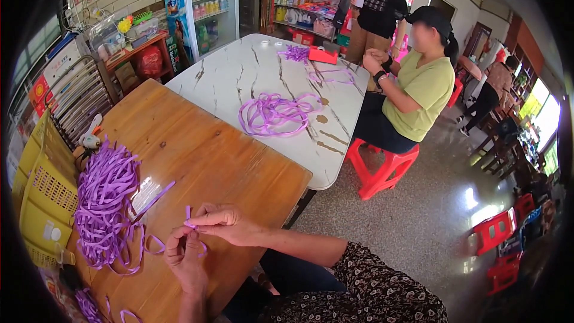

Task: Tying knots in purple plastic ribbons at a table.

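Over the near edge of the wooden table (197, 143), my left hand (186, 260) and my right hand (230, 225) meet at the fingertips. Both pinch a thin purple ribbon (188, 212); a short end sticks up above the fingers and a loop hangs below them. What shape the ribbon takes between the fingertips is too small to make out. A slack length trails left from my left hand toward a large heap of purple ribbon (107, 197) at the table's left side.
Yellow plastic baskets (51, 185) stand at the left edge. A white marbled table (221, 84) adjoins mine, bearing loosely coiled purple ribbon (275, 113) and a red box (323, 55). Across from me, a person (421, 78) sits on a red stool (382, 167); another person stands behind.
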`<state>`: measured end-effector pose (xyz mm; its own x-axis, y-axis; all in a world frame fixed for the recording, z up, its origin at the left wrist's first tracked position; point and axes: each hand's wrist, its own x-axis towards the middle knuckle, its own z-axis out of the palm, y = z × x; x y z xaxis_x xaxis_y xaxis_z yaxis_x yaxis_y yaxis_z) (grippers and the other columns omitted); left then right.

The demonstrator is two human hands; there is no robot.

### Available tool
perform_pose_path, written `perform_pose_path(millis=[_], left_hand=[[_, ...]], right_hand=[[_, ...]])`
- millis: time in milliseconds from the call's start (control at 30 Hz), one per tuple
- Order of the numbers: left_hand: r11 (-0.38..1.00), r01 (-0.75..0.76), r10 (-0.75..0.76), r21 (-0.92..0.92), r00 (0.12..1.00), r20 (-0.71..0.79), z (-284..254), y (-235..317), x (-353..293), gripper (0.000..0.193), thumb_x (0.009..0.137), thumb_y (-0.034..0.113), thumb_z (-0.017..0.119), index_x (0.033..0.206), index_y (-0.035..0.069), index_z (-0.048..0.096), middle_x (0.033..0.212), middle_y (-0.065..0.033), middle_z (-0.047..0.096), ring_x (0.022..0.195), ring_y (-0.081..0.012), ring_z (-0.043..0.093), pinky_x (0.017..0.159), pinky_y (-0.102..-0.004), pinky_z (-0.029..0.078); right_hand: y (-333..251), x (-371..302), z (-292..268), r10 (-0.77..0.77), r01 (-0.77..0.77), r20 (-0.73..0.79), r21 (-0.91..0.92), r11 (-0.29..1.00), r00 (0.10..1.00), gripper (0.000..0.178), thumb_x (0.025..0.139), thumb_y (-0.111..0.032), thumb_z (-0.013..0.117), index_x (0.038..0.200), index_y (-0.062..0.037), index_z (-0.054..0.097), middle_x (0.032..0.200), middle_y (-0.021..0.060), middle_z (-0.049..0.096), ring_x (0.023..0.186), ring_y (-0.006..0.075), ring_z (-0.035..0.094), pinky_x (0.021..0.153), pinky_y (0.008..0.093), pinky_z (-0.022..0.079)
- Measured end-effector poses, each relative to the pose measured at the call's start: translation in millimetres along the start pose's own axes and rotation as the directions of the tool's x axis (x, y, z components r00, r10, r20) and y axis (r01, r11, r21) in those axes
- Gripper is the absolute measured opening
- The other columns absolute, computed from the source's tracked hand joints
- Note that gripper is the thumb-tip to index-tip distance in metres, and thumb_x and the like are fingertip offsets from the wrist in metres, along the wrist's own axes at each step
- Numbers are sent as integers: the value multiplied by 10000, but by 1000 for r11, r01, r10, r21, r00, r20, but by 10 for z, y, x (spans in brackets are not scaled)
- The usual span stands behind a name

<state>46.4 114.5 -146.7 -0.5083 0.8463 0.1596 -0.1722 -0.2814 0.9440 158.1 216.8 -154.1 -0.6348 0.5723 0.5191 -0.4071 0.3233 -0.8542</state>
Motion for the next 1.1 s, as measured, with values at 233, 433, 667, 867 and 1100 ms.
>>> perform_pose_path(millis=[233, 433, 667, 867, 1100], left_hand=[[999, 16, -13, 38, 995, -96, 45, -45, 14, 88, 860, -24, 599, 925, 17, 640, 813, 23, 525, 640, -46, 461, 547, -176, 367], [999, 27, -24, 30, 996, -91, 28, -58, 27, 44, 852, -7, 623, 893, 4, 633, 756, 23, 519, 615, -45, 457, 553, -177, 371], [993, 115, -115, -9, 982, -152, -48, 71, -10, 54, 878, 16, 586, 876, 16, 640, 768, 11, 585, 664, -52, 511, 583, -184, 390], [973, 211, -213, -94, 977, -16, -10, 34, 44, 91, 876, 62, 586, 900, 3, 651, 752, 22, 572, 687, -52, 495, 602, -196, 371], [955, 296, -296, 30, 955, -21, -123, 106, 86, 89, 866, 85, 611, 906, 16, 651, 786, 16, 617, 672, -52, 515, 597, -196, 392]], right_hand=[[-113, -16, 9, -321, 285, 69, -658, 697, 944, 362, 762, -32, 624, 1118, -99, 634, 867, 50, 552, 812, 230, 550, 707, 338, 450], [-147, -42, 63, -338, 287, 79, -724, 628, 938, 367, 741, -58, 641, 1105, -62, 602, 812, 45, 530, 753, 220, 538, 685, 354, 439], [-104, -23, 125, 36, -34, -1, -360, 932, 999, 309, 842, -71, 604, 1147, -43, 559, 851, 65, 591, 831, 173, 581, 754, 311, 461], [-146, -32, -63, 319, -317, 62, -41, 948, 946, 217, 857, -61, 620, 1068, -14, 629, 997, 33, 632, 930, 104, 576, 831, 252, 456], [-266, 98, -30, -99, 285, 282, -758, 587, 954, 286, 720, 14, 645, 1000, -44, 654, 892, 58, 615, 815, 205, 590, 707, 313, 451]])
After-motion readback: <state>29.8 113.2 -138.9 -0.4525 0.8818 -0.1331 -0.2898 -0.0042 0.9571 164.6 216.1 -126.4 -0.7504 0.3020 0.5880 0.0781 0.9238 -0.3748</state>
